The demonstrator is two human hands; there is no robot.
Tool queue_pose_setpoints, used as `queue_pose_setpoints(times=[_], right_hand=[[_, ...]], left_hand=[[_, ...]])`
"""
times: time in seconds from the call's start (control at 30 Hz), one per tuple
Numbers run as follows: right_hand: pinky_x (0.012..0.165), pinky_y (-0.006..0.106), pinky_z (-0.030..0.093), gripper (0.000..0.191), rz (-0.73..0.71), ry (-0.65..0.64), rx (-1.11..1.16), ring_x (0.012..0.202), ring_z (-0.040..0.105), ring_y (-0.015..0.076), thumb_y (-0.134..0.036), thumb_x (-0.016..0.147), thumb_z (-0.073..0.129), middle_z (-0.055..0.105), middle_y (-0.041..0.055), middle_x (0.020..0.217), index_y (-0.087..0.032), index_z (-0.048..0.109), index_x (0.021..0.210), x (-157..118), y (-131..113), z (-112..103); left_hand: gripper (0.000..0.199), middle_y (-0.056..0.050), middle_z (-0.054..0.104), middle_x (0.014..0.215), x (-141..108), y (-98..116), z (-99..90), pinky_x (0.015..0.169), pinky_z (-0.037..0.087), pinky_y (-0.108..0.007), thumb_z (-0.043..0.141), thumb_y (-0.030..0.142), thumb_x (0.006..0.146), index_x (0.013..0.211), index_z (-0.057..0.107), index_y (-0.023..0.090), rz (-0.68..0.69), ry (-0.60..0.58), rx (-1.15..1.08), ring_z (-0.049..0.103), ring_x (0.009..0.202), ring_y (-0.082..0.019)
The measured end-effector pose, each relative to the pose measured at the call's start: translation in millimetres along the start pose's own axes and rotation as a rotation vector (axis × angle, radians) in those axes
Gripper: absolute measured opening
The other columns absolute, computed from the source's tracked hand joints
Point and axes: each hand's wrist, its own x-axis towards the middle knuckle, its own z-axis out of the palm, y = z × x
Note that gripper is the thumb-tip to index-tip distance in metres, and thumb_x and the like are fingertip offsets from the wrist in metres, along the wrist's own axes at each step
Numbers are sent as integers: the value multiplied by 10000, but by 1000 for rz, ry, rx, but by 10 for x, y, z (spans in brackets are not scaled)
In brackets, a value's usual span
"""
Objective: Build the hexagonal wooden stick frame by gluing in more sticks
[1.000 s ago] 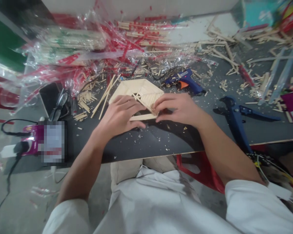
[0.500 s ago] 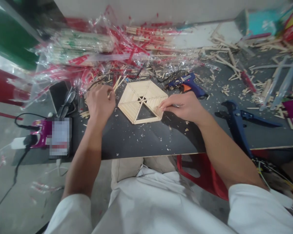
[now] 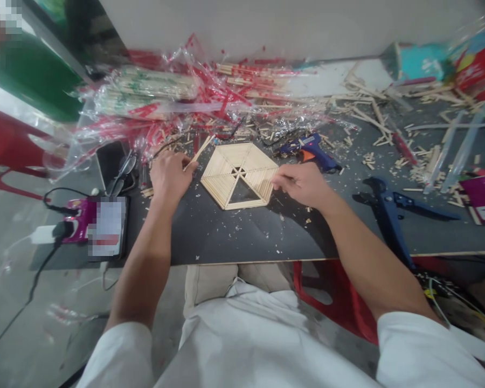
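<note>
A hexagonal panel of thin wooden sticks (image 3: 220, 188) lies flat on the dark table; its front triangular section is open, with the tabletop showing through. To its left, my left hand (image 3: 173, 175) is closed on wooden sticks (image 3: 202, 150) that point up and right from the fingers. At the panel's right corner is my right hand (image 3: 301, 183), its thumb and fingers pinched together; anything between the fingertips is too small to make out. Behind that hand a blue glue gun (image 3: 313, 150) lies on its side.
Blue cutters (image 3: 388, 207) lie at the right, near the table's front edge (image 3: 258, 262). Plastic-wrapped stick bundles (image 3: 153, 86) fill the back left. A phone (image 3: 108, 229), power strip (image 3: 77, 218) and glasses (image 3: 125, 170) are at the left. Stick scraps (image 3: 369, 160) litter the right.
The whole view has shifted slightly. My right fingers have moved a little outward from the panel's surface to its right corner. My left hand still holds sticks, now more closely bunched.
</note>
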Motion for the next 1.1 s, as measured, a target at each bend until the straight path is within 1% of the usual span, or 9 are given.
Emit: queue_pose_setpoints(times=[0.17,0.33,0.4,0.47,0.6,0.7,0.77,0.93,1.1], right_hand=[[518,258,501,263,87,98,157,466,609,110,-397,1021,681,761,-8,668,-227,820,876,-27,53,64],[627,302,604,214,-34,193,104,669,767,177,-433,957,779,833,14,808,-261,844,848,-12,81,95],[637,308,593,248,-71,206,64,685,766,183,-465,913,833,825,9,788,-262,816,772,-6,76,78],[567,298,543,283,-57,225,56,589,709,157,-478,922,825,788,-3,707,-260,794,745,-8,56,56],[499,322,510,341,76,373,114,518,653,145,-528,1040,661,774,9,707,-277,810,865,-12,-9,17],[538,374,541,345,124,624,170,650,717,177,-574,1068,591,842,51,1005,-310,806,1129,3,-18,-31],[584,412,555,372,127,751,172,724,738,195,-571,1081,563,825,67,1193,-345,752,1307,9,31,-86],[665,481,563,476,162,782,53,816,751,240,-581,1113,431,743,88,1402,-417,595,1529,-19,308,-201],[569,401,556,415,89,772,26,750,743,202,-596,1101,446,772,56,1302,-402,633,1417,-3,421,-143]], left_hand=[[168,-166,785,1066,-12,18,19,921,548,-550,630,321,941,928,751,205,-53,-20,36,716,1024,-368],[172,-129,798,1078,21,-34,13,907,554,-502,572,341,981,998,710,240,-91,134,-72,726,985,-304],[205,-110,809,1042,35,-56,-30,905,561,-493,526,352,1017,1074,696,251,-119,208,-136,742,953,-283],[253,-92,812,1006,42,-69,-81,888,568,-483,472,383,1061,1147,683,275,-102,281,-183,754,922,-268],[324,-68,801,994,10,-11,-101,834,573,-442,396,459,1112,1241,663,328,17,362,-214,749,881,-234],[302,-76,802,1003,-72,145,-12,795,566,-388,428,419,1113,1218,676,282,141,341,-225,733,859,-208],[273,-73,809,1035,-151,286,69,768,555,-339,456,363,1109,1206,685,252,277,268,-229,732,860,-180],[311,-100,813,1097,-333,577,201,618,498,-284,438,312,1122,1236,697,183,531,40,-177,748,827,-168],[314,-85,813,1052,-392,632,199,569,443,-261,437,317,1133,1254,689,175,612,-29,-152,752,795,-155]])
